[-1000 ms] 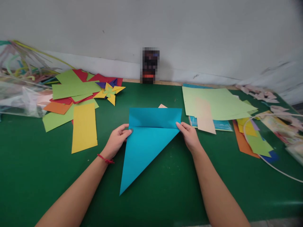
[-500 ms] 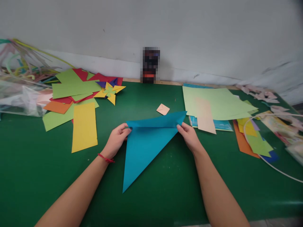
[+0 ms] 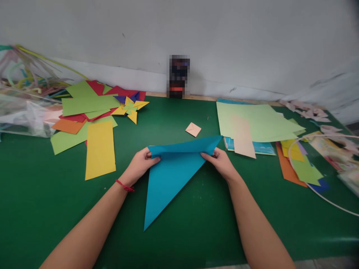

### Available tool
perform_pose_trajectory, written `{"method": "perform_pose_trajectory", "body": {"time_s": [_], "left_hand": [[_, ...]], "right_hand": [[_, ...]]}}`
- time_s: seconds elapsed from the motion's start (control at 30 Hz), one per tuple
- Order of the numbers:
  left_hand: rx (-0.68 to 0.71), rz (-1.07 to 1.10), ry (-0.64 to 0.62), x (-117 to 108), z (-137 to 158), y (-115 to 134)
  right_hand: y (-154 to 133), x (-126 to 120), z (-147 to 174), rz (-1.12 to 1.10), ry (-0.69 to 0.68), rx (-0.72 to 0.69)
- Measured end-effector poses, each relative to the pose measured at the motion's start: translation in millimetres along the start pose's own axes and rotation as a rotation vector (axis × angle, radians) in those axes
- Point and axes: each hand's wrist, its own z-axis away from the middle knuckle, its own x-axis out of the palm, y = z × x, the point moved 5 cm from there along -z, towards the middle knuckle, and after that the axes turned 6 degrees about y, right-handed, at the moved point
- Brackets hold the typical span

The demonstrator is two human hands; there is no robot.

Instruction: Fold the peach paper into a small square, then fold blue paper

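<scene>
A large blue sheet of paper (image 3: 171, 181) is stretched between my two hands, its top strip folded over along a crease and one long point hanging toward me. My left hand (image 3: 142, 162) pinches the left end of the fold, thumb in front and fingers partly hidden behind the paper. At the right end, my right hand (image 3: 220, 160) grips it the same way, with the thumb lying on the crease. A small folded pink paper square (image 3: 193, 129) lies just beyond the sheet.
Coloured paper sheets (image 3: 101, 151) and a folded paper star (image 3: 129, 108) lie on the left of the green table (image 3: 179, 246). Light green sheets (image 3: 258, 119), paper scraps (image 3: 301, 160) and a white loop (image 3: 322, 200) are on the right. A pixelated upright object (image 3: 178, 76) leans against the wall.
Both thumbs have slid inward along the crease of the blue paper. The top edge has come slightly lower and toward me. Everything on the table stays in place.
</scene>
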Motion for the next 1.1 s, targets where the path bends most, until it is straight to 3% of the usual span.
{"method": "perform_pose_trajectory", "body": {"time_s": [0.43,1.1], "left_hand": [[-0.042,0.207,-0.013,1.0,1.0,-1.1],[-0.063,0.306,0.047,-0.8,-0.8,-5.5]], "right_hand": [[1.0,0.0,-0.3,-0.027,-0.029,0.015],[2.2,-1.2,-0.3,-0.011,-0.028,0.023]]}}
